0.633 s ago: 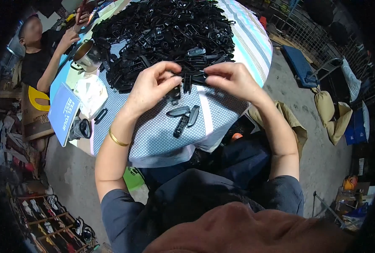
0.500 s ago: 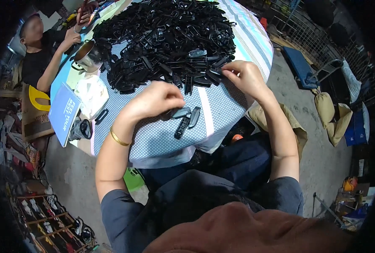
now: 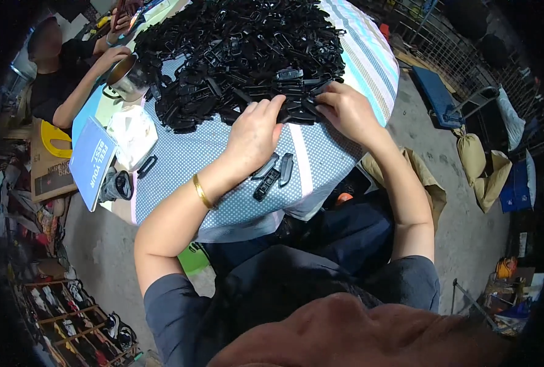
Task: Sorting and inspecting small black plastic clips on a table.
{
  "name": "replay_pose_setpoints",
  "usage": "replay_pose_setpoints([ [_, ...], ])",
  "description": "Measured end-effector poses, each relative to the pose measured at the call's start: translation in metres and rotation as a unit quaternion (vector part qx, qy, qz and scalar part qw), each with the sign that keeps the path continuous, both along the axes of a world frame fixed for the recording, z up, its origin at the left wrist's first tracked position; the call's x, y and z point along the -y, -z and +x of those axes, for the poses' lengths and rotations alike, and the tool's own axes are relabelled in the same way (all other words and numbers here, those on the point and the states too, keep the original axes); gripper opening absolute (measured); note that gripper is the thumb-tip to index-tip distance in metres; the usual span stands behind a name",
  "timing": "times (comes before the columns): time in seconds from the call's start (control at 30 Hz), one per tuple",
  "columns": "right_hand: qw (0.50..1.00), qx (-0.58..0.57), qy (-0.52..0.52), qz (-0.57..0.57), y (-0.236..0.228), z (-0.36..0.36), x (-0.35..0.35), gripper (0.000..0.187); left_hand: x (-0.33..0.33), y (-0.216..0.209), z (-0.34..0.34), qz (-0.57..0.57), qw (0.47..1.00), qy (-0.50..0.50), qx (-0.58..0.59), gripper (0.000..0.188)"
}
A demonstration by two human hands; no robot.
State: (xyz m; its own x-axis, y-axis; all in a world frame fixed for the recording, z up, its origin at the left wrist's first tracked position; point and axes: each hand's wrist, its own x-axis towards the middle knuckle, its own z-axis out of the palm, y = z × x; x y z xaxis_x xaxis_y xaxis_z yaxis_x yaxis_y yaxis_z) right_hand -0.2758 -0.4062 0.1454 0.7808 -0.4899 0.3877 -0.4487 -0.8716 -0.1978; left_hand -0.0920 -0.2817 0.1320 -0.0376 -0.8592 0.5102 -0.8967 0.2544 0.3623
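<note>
A large heap of black plastic clip-like pieces covers the far part of the table. My left hand is at the heap's near edge, fingers and thumb closed; what they hold, if anything, is hidden behind them. To its right, my right hand pinches a black plastic piece at the heap's right front edge. Three loose pieces lie close together on the cloth in front of my left hand: a dark ridged one and two smoother grey-black ones, one of them on the right.
A patterned cloth covers the round table. On the left stand a metal pot, a white plastic bag, a blue box or booklet and a single black piece. Another person sits there, a hand by the pot.
My left hand has moved away and right, from beside the loose pieces to the heap's edge. My right hand has shifted slightly left. The other person's hand has come nearer the pot's rim.
</note>
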Motion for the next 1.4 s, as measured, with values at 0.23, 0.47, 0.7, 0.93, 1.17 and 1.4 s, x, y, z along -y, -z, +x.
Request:
replay_pose_setpoints([
  [0.23, 0.991, -0.059, 0.071, -0.096, 0.009, 0.010, -0.004, 0.019, -0.007, -0.010, 0.011, 0.093, 0.961, 0.013, -0.261, 0.037],
  [0.47, 0.936, 0.269, -0.002, 0.225, -0.009, 0.006, -0.012, 0.040, -0.007, -0.011, 0.006, 0.170, 0.828, 0.084, -0.529, 0.033],
  [0.7, 0.607, 0.377, -0.101, 0.692, -0.015, 0.015, -0.046, 0.027, -0.010, -0.009, 0.001, 0.117, 0.852, 0.115, -0.497, 0.028],
  [0.93, 0.774, 0.294, -0.047, 0.559, 0.000, 0.019, -0.051, 0.019, -0.011, -0.011, 0.005, 0.078, 0.871, 0.120, -0.471, 0.025],
  [1.17, 0.919, 0.319, -0.068, 0.222, 0.005, 0.029, -0.062, 0.013, -0.015, -0.008, -0.001, 0.095, 0.870, 0.082, -0.477, 0.031],
  [1.4, 0.920, 0.285, -0.054, 0.263, 0.002, 0.030, -0.067, 0.028, -0.015, -0.012, 0.006, 0.118, 0.762, 0.138, -0.622, 0.027],
])
